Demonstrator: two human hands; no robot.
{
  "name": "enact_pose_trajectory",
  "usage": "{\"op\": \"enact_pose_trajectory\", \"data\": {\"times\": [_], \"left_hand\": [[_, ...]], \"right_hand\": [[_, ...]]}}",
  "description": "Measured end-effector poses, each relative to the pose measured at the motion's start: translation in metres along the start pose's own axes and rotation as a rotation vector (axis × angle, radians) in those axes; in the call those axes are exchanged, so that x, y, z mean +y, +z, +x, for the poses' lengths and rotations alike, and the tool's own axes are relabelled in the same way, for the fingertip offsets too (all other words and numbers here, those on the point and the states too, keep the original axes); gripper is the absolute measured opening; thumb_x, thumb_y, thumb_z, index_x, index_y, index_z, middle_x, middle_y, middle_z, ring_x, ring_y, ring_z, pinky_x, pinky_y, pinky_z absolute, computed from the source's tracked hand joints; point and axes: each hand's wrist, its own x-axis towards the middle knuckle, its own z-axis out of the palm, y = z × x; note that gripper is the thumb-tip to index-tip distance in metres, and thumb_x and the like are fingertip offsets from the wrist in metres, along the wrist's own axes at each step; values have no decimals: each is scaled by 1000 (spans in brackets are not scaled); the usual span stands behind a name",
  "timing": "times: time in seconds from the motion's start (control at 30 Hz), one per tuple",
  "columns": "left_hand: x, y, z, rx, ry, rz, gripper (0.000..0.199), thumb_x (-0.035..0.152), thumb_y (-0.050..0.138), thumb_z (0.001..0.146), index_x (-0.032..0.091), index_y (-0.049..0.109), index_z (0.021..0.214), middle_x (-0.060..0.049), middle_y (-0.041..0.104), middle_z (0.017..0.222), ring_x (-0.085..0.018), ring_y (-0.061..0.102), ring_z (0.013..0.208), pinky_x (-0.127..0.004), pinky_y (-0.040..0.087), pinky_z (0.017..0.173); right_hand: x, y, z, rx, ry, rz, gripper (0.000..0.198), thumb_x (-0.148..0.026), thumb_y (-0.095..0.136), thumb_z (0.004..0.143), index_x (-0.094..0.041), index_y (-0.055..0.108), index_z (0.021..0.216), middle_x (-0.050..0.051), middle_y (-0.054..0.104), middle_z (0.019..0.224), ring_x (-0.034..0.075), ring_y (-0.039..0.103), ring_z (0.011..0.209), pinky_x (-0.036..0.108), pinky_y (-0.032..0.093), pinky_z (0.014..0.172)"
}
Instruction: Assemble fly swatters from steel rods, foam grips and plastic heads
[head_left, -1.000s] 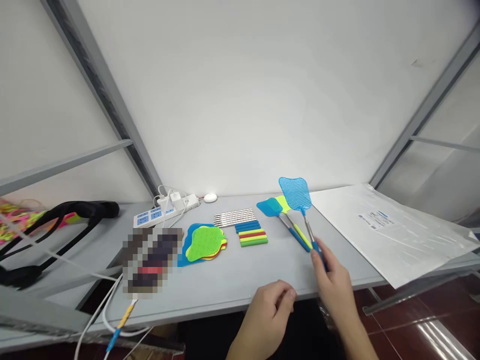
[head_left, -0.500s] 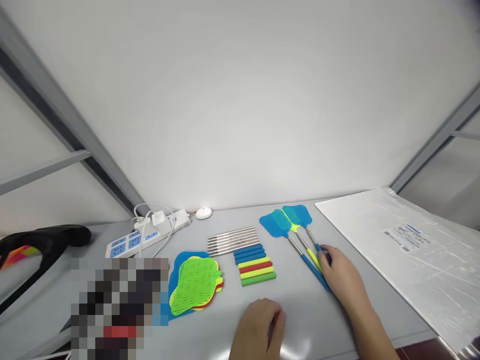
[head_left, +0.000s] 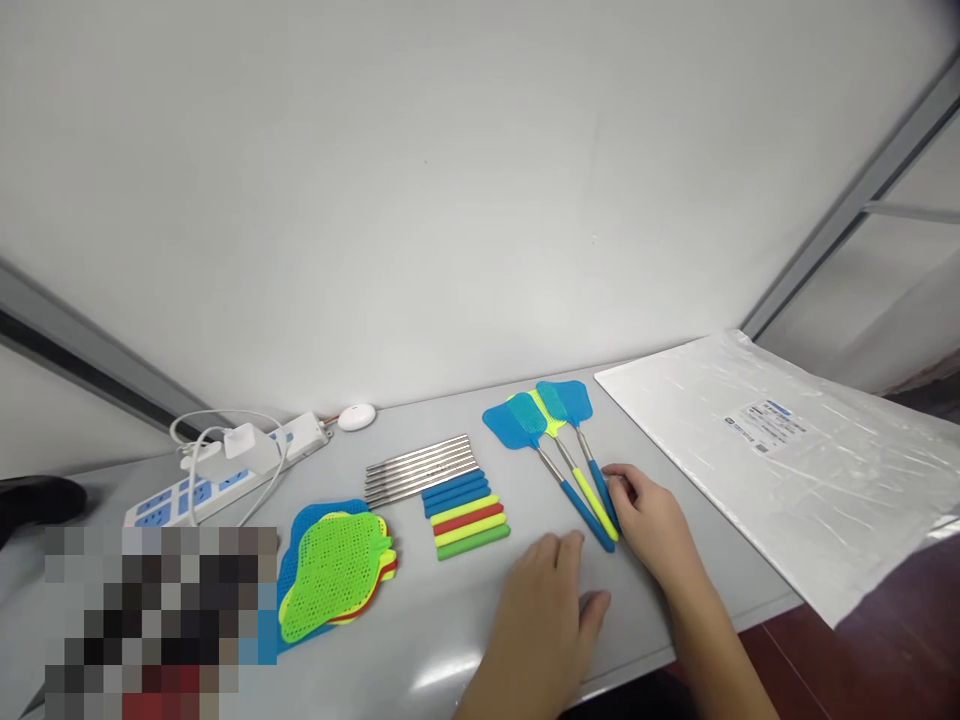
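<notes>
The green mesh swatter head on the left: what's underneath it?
Beneath the green mesh head, edges of a yellow head, a red head and blue mesh peek out. Their middles are covered, so I can't tell how many pieces are stacked.

You have three swatters lying fanned on the worktop [head_left: 420, 620]: a left blue swatter [head_left: 564, 484], a yellow swatter [head_left: 576, 470] and a right blue swatter [head_left: 586, 445] — heads overlapping away from you, silver shafts bare, grips slanting toward your right. To their left lie your coloured grips [head_left: 469, 519] in a row, silver rods [head_left: 420, 470] side by side, and stacked heads [head_left: 337, 570] — green mesh uppermost, yellow, red and blue showing beneath.
</notes>
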Motion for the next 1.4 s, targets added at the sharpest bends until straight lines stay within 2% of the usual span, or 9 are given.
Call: {"op": "enact_pose_trajectory", "data": {"times": [0.1, 0.23, 0.37, 0.5, 0.7, 1.03, 1.23, 1.33, 1.4], "left_hand": [[12, 5, 20, -3, -42, 76, 57, 38, 60, 88, 21, 43, 140, -11, 60, 108, -29, 57, 94, -37, 42, 78], [15, 10, 35, 4, -53, 206, 65, 41, 68, 83, 22, 43, 140, -8, 59, 105, -27, 58, 91, -34, 41, 73], [13, 12, 42, 2, -20, 246, 52, 39, 67, 85, 25, 50, 132, -7, 59, 103, -25, 60, 88, -32, 40, 69], [13, 11, 44, 12, 1, 232, 44, 39, 61, 89, 25, 50, 128, -6, 60, 103, -25, 60, 84, -32, 38, 66], [16, 7, 43, 48, -2, 146, 29, 39, 58, 90, 27, 56, 116, -4, 62, 97, -23, 61, 81, -31, 37, 65], [13, 11, 41, 76, -17, 140, 30, 44, 62, 87, 25, 57, 110, -4, 64, 97, -23, 62, 81, -30, 38, 64], [10, 9, 31, 134, 45, 30, 41, 57, 51, 91, 22, 59, 112, -5, 64, 94, -23, 61, 80, -32, 38, 68], [9, 4, 18, 189, 118, -94, 35, 46, 39, 98, 21, 60, 112, -6, 65, 91, -22, 60, 80, -33, 39, 73], [6, 0, 7, 216, 168, -182, 31, 34, 36, 99, 20, 60, 111, -7, 65, 90, -22, 60, 80, -33, 40, 74]], "right_hand": [[2, -1, -4, -13, -18, 18, 34, -38, 38, 92, -24, 66, 107, 0, 62, 61, 22, 60, 62, 31, 41, 60], [4, -1, -7, -37, -71, 34, 35, -37, 43, 90, -24, 62, 116, -1, 63, 69, 20, 60, 67, 30, 41, 64], [9, -3, -6, -85, -207, 12, 41, -37, 45, 90, -24, 56, 127, -2, 59, 69, 19, 57, 65, 30, 39, 62], [14, -5, -5, -108, -261, -3, 36, -34, 45, 90, -22, 60, 120, -1, 57, 69, 19, 55, 65, 31, 41, 64], [17, -8, -7, -156, -283, 3, 34, -35, 44, 91, -22, 60, 119, 0, 58, 70, 20, 55, 66, 33, 42, 65], [23, -5, -7, -204, -242, -43, 35, -43, 47, 90, -25, 60, 117, -3, 55, 58, 21, 55, 58, 32, 38, 57], [20, -5, -8, -164, -204, -3, 33, -43, 48, 90, -24, 61, 113, -4, 51, 57, 20, 53, 58, 31, 38, 58], [15, -7, -16, -47, -168, 90, 34, -46, 46, 92, -22, 63, 111, -3, 49, 58, 19, 51, 57, 30, 38, 57], [6, -8, -30, 56, -186, 155, 35, -46, 46, 94, -21, 64, 109, -1, 54, 64, 19, 52, 61, 31, 40, 59]]}}
